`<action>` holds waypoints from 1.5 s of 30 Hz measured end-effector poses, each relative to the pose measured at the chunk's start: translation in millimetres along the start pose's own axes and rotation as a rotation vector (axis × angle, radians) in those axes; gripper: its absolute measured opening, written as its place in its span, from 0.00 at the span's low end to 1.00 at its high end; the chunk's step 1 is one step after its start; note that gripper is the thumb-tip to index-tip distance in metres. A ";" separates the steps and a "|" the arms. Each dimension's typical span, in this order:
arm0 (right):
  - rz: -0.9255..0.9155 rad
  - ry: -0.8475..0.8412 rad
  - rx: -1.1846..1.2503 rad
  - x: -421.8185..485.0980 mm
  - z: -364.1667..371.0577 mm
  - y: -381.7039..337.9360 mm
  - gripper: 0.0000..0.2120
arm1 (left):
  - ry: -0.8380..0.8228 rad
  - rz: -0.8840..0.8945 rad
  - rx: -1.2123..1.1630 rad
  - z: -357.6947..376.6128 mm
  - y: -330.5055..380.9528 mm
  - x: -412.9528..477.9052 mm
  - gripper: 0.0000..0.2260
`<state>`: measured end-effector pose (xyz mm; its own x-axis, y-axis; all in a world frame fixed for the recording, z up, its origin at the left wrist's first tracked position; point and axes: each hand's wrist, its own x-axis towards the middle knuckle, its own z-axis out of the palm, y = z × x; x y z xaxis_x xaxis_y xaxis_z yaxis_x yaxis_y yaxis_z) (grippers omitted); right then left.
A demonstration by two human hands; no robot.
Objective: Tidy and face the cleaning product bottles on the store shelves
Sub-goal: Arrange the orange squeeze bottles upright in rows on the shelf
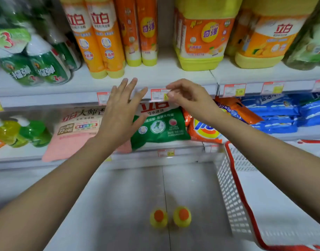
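While the left grip (119,113) spreads flat, slim bottles (101,42) gleam

The middle price tag (158,94) is being carried on the front edge of the upper shelf (173,77); behind it, on that shelf, a slim bottle pair (137,33) is being kept; left of the tag a taller bottle pair (99,38) and, further left, the spray bottles (37,66) are being stood; right of it a jug (200,38) and, further right, a second jug (260,37) are being kept; just below the tag a pouch (159,124) is being laid on the lower shelf (19,154), between a flat pack (72,134) on its left and a detergent bag (204,131) on its right; well below the tag a pair of capped bottles (181,216) is being stood, with a basket (231,187) to the right.
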<state>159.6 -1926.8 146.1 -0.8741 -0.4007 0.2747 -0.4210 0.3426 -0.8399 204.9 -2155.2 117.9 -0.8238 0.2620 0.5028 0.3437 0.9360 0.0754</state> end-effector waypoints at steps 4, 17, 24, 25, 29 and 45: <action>-0.071 0.186 0.036 86.9 -8.5 -19.3 0.15 | -0.133 -0.070 0.166 3.7 -19.9 24.7 0.32; 0.116 0.427 0.030 227.0 27.9 -1.2 0.28 | -0.009 -0.073 -0.096 2.1 -65.1 50.5 0.18; 0.128 0.529 0.276 204.8 17.0 5.2 0.28 | 0.083 -0.218 -0.320 -9.0 -63.2 84.0 0.20; 0.135 0.517 0.294 202.4 13.7 3.7 0.29 | 0.088 -0.243 -0.354 -10.3 -60.5 91.1 0.21; 0.066 0.396 0.345 189.9 2.0 0.1 0.17 | 0.134 -0.285 -0.447 -12.7 -45.2 130.5 0.27; 0.342 0.080 0.904 222.5 8.3 17.9 0.15 | 0.325 -0.684 -0.586 26.2 -25.9 189.1 0.17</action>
<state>-40.4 -2016.9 188.4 -0.9426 -0.3304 -0.0487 0.1754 -0.3657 -0.9140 28.4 -2123.8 188.4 -0.7945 -0.4587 0.3979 0.0783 0.5725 0.8162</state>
